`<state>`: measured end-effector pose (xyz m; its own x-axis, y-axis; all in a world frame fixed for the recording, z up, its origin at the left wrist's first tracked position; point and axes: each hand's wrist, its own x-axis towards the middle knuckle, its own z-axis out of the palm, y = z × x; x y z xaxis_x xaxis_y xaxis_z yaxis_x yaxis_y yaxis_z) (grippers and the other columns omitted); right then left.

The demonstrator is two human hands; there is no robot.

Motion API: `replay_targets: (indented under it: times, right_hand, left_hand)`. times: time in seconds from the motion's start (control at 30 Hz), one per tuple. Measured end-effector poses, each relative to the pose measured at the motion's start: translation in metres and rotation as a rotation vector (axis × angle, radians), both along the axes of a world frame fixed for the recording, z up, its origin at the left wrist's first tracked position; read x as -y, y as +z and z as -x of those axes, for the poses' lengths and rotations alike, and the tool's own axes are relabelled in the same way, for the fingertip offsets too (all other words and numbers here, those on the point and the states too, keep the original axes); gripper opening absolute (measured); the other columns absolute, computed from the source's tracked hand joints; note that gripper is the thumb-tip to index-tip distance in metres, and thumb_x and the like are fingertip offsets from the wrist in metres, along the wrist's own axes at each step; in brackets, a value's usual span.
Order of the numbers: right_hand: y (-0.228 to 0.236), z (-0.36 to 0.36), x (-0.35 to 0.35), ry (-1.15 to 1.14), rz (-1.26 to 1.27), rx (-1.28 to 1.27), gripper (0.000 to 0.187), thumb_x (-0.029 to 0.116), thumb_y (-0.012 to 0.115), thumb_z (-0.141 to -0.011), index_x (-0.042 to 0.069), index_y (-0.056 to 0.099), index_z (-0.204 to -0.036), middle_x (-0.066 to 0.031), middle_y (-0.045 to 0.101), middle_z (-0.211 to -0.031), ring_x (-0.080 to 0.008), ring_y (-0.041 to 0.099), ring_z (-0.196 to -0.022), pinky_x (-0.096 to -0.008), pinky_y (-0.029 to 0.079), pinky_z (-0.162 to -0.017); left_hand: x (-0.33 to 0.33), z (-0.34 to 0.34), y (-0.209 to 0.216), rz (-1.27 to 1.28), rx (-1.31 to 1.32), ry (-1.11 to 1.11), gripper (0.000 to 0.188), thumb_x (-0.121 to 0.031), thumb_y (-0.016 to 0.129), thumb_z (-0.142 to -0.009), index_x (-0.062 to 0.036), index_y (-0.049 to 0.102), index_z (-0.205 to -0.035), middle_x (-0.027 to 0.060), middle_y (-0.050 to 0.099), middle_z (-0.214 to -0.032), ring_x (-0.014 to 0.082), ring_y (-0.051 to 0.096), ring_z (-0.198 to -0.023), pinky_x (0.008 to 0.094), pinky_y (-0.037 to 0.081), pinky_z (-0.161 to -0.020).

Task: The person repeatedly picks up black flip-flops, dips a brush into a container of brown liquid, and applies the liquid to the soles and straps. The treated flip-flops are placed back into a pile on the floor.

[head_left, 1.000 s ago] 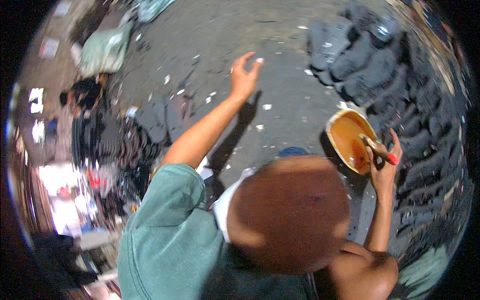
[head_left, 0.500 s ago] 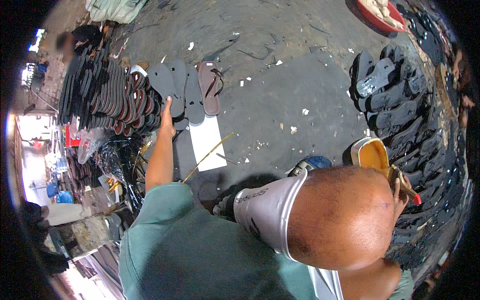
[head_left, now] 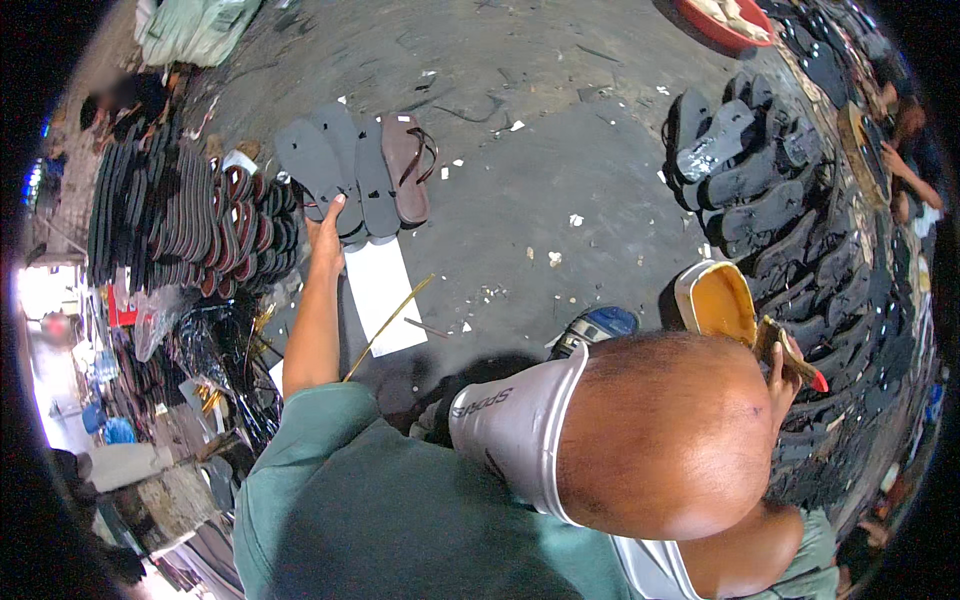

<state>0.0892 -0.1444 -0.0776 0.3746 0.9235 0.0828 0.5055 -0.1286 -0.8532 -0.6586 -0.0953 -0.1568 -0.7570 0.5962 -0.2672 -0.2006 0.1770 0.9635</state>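
Note:
My left hand point(head_left: 327, 232) grips the near end of a grey sandal sole point(head_left: 306, 158), thumb on top. Two more grey soles, one of them point(head_left: 375, 185), lie beside it, overlapping, with small dark holes in them. To their right is a brown flip-flop point(head_left: 405, 165) with dark straps. Below the soles lies a white sheet point(head_left: 390, 310). My right hand point(head_left: 782, 372), partly hidden behind my knee, holds a flat, brush-like tool point(head_left: 775, 340) with a red tip. It is beside an open tub of yellow-orange glue-like paste point(head_left: 722, 302).
Stacks of grey and reddish soles point(head_left: 190, 220) stand at left. Rows of dark soles point(head_left: 775, 215) cover the ground at right. A red basin point(head_left: 735, 30) is at the far right. A thin yellowish strip point(head_left: 390, 325) crosses the sheet. Other people's arms point(head_left: 915, 180) show at the right edge.
The view has turned slightly, so most things sit further left. More of another person's arms shows at the right edge. Both hands keep their holds.

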Motion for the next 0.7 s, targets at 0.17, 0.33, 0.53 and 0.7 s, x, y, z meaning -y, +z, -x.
replay_targets:
  times: [0.17, 0.33, 0.53, 0.7]
  right_hand:
    - [0.008, -0.005, 0.008, -0.077, 0.121, 0.076, 0.036, 0.023, 0.059, -0.098, -0.005, 0.059, -0.12, -0.0141, 0.061, -0.123, -0.0248, 0.056, -0.115, -0.0348, 0.04, -0.103]
    - [0.011, 0.006, 0.002, -0.049, 0.066, -0.037, 0.038, 0.025, 0.064, -0.095, -0.002, 0.059, -0.122, -0.0138, 0.064, -0.118, -0.0221, 0.059, -0.111, -0.0358, 0.043, -0.101]
    - [0.007, 0.013, 0.003, -0.048, 0.083, 0.015, 0.04, 0.026, 0.066, -0.093, 0.0, 0.059, -0.122, -0.0148, 0.066, -0.114, -0.0234, 0.062, -0.109, -0.036, 0.046, -0.098]
    - [-0.008, 0.004, 0.009, -0.03, 0.093, 0.027, 0.032, 0.028, 0.069, -0.09, -0.001, 0.068, -0.103, -0.015, 0.069, -0.106, -0.0237, 0.064, -0.099, -0.0363, 0.047, -0.087]
  left_hand:
    - [-0.035, -0.054, 0.015, -0.145, 0.05, -0.287, 0.059, -0.028, 0.076, -0.083, -0.0042, 0.049, -0.129, 0.0099, 0.061, -0.118, 0.0217, 0.062, -0.108, 0.0388, 0.05, -0.094]
    - [-0.082, -0.134, 0.024, -0.197, 0.106, -0.646, 0.076, -0.029, 0.078, -0.081, -0.0082, 0.037, -0.141, 0.0092, 0.056, -0.126, 0.0247, 0.058, -0.115, 0.0427, 0.049, -0.098]
    - [-0.104, -0.206, 0.05, 0.33, -0.117, -0.695, 0.091, -0.032, 0.079, -0.08, -0.0068, 0.028, -0.15, 0.0158, 0.051, -0.138, 0.0262, 0.052, -0.122, 0.0389, 0.043, -0.102]
    - [-0.115, -0.21, 0.035, 0.218, -0.567, -0.831, 0.066, -0.034, 0.078, -0.082, 0.0002, 0.055, -0.133, 0.0165, 0.065, -0.118, 0.0224, 0.059, -0.11, 0.0341, 0.045, -0.095]
